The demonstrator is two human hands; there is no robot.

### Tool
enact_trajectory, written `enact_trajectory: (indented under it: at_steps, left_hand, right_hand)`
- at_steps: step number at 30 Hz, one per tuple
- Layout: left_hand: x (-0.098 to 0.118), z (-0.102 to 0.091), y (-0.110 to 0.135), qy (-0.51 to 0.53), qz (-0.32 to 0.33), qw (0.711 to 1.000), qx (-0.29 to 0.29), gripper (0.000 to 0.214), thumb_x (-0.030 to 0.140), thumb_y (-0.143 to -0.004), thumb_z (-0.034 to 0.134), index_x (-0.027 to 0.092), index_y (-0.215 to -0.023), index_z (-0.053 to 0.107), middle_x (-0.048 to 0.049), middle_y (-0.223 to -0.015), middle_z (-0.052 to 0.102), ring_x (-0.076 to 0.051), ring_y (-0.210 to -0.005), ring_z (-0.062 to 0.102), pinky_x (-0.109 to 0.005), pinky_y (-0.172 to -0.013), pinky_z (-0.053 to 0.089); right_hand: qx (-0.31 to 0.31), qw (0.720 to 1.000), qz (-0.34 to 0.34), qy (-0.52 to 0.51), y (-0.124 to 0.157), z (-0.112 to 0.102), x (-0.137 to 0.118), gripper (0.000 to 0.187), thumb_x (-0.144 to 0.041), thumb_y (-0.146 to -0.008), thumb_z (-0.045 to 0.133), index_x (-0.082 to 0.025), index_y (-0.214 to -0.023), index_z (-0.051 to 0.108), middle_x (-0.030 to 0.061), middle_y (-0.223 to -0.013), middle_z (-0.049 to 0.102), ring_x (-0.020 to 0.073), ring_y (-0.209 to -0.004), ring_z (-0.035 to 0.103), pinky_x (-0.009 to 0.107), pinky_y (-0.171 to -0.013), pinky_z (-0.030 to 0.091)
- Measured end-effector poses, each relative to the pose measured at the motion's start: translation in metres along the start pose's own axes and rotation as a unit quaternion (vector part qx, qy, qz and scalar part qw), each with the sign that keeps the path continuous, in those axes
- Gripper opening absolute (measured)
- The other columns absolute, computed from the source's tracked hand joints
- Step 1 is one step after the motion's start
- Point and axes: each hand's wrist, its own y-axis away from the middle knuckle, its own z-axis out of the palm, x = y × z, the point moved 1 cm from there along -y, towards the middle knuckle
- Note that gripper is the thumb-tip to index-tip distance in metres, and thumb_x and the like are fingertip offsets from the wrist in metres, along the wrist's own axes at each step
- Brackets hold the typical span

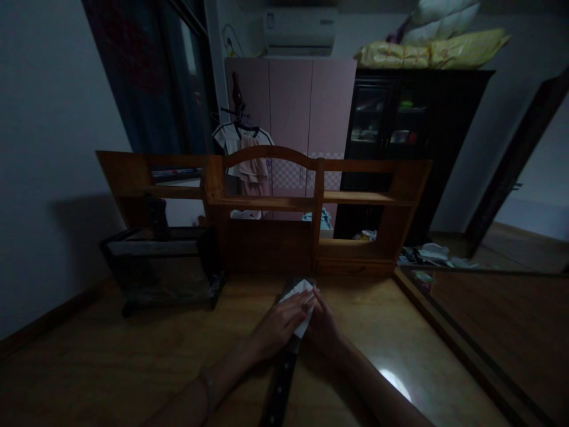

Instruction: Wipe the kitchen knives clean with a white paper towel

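A large knife lies on the wooden desk (133, 367), its dark riveted handle (280, 385) pointing toward me and its blade (293, 284) pointing to the shelf. A white cloth or paper (299, 292) is folded over the blade. My left hand (278, 326) lies flat on the white piece with its fingers stretched out, pressing it down. My right hand (323, 327) rests against the right side of the white piece and the blade, fingers together. The room is dim and whether the right fingers pinch the piece is unclear.
A wooden desk shelf (311, 201) stands at the back of the desk. A black mesh tray (164, 267) sits at the left. To the right the desk edge (427, 308) drops to the floor. Wardrobes and hanging clothes stand beyond.
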Motion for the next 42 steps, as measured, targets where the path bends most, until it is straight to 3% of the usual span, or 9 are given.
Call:
enact_trajectory:
  at_steps: [4, 7, 11, 15, 17, 21, 27, 35, 42]
  left_hand:
    - [0.004, 0.000, -0.001, -0.031, 0.014, 0.999, -0.013, 0.043, 0.027, -0.097, 0.026, 0.028, -0.140, 0.029, 0.0022, -0.145, 0.029, -0.015, -0.133, 0.027, -0.039, -0.111, 0.025]
    - [0.004, 0.002, -0.001, -0.065, 0.013, 0.998, -0.011, 0.043, 0.026, -0.097, 0.026, 0.028, -0.140, 0.029, 0.0025, -0.145, 0.031, -0.014, -0.133, 0.027, -0.037, -0.111, 0.025]
    - [-0.009, 0.005, 0.000, -0.118, -0.033, 0.992, 0.038, 0.044, 0.030, -0.097, 0.028, 0.024, -0.140, 0.029, -0.0012, -0.145, 0.031, -0.016, -0.134, 0.025, -0.038, -0.111, 0.027]
    - [-0.017, 0.004, 0.001, -0.152, -0.044, 0.984, 0.081, 0.046, 0.034, -0.095, 0.031, 0.021, -0.140, 0.030, -0.0050, -0.145, 0.031, -0.021, -0.135, 0.023, -0.044, -0.110, 0.026]
    - [-0.012, 0.005, 0.001, -0.150, -0.006, 0.987, 0.063, 0.049, 0.036, -0.095, 0.031, 0.020, -0.141, 0.028, -0.0056, -0.146, 0.029, -0.022, -0.135, 0.022, -0.044, -0.111, 0.025]
    - [0.005, 0.012, 0.000, -0.124, 0.096, 0.986, -0.049, 0.050, 0.039, -0.094, 0.032, 0.020, -0.140, 0.029, -0.0049, -0.146, 0.028, -0.020, -0.135, 0.023, -0.039, -0.111, 0.024]
    - [0.016, 0.016, -0.003, -0.134, 0.086, 0.983, -0.088, 0.049, 0.036, -0.095, 0.032, 0.021, -0.140, 0.028, -0.0044, -0.145, 0.032, -0.019, -0.134, 0.026, -0.040, -0.110, 0.025]
    - [0.004, 0.012, -0.002, -0.173, 0.054, 0.983, -0.024, 0.046, 0.035, -0.095, 0.033, 0.021, -0.139, 0.032, -0.0057, -0.145, 0.033, -0.020, -0.134, 0.027, -0.041, -0.110, 0.026]
    - [-0.009, 0.007, -0.002, -0.210, -0.012, 0.976, 0.056, 0.054, 0.043, -0.093, 0.034, 0.016, -0.139, 0.032, -0.0103, -0.145, 0.031, -0.024, -0.135, 0.022, -0.045, -0.110, 0.025]
  right_hand:
    - [0.011, 1.000, -0.012, 0.015, 0.000, -0.008, -0.011, 0.041, -0.051, -0.080, 0.053, -0.013, -0.089, 0.065, 0.0053, -0.078, 0.069, 0.0173, -0.072, 0.063, 0.028, -0.070, 0.047]
    - [0.055, 0.998, -0.033, 0.011, -0.001, -0.013, -0.016, 0.038, -0.049, -0.079, 0.054, -0.014, -0.086, 0.066, 0.0043, -0.070, 0.068, 0.0169, -0.063, 0.063, 0.027, -0.062, 0.047]
    - [0.102, 0.991, -0.085, 0.009, -0.001, -0.011, -0.020, 0.029, -0.042, -0.077, 0.057, -0.015, -0.086, 0.067, 0.0023, -0.066, 0.068, 0.0140, -0.055, 0.061, 0.024, -0.055, 0.047]
    - [0.095, 0.993, -0.071, 0.003, 0.000, -0.006, -0.021, 0.031, -0.041, -0.078, 0.056, -0.015, -0.090, 0.066, 0.0045, -0.076, 0.070, 0.0160, -0.065, 0.064, 0.026, -0.063, 0.049]
    - [0.083, 0.995, -0.057, 0.000, 0.000, -0.008, -0.020, 0.034, -0.043, -0.079, 0.054, -0.014, -0.092, 0.066, 0.0062, -0.080, 0.071, 0.0180, -0.069, 0.065, 0.029, -0.066, 0.049]
    - [0.087, 0.996, -0.026, 0.017, -0.001, -0.018, -0.019, 0.039, -0.050, -0.076, 0.055, -0.012, -0.080, 0.066, 0.0076, -0.069, 0.069, 0.0205, -0.063, 0.065, 0.032, -0.063, 0.050]
    - [0.161, 0.986, -0.029, 0.011, -0.003, -0.026, -0.020, 0.037, -0.050, -0.074, 0.056, -0.014, -0.072, 0.065, 0.0070, -0.060, 0.067, 0.0217, -0.056, 0.064, 0.034, -0.059, 0.050]
    - [0.051, 0.996, -0.034, -0.058, -0.004, -0.022, -0.021, 0.034, -0.044, -0.075, 0.055, -0.012, -0.084, 0.065, 0.0098, -0.076, 0.070, 0.0252, -0.077, 0.065, 0.037, -0.069, 0.050]
    - [0.056, 0.995, -0.045, -0.072, -0.003, -0.019, -0.020, 0.033, -0.043, -0.076, 0.054, -0.013, -0.087, 0.064, 0.0089, -0.077, 0.070, 0.0250, -0.078, 0.065, 0.037, -0.070, 0.050]
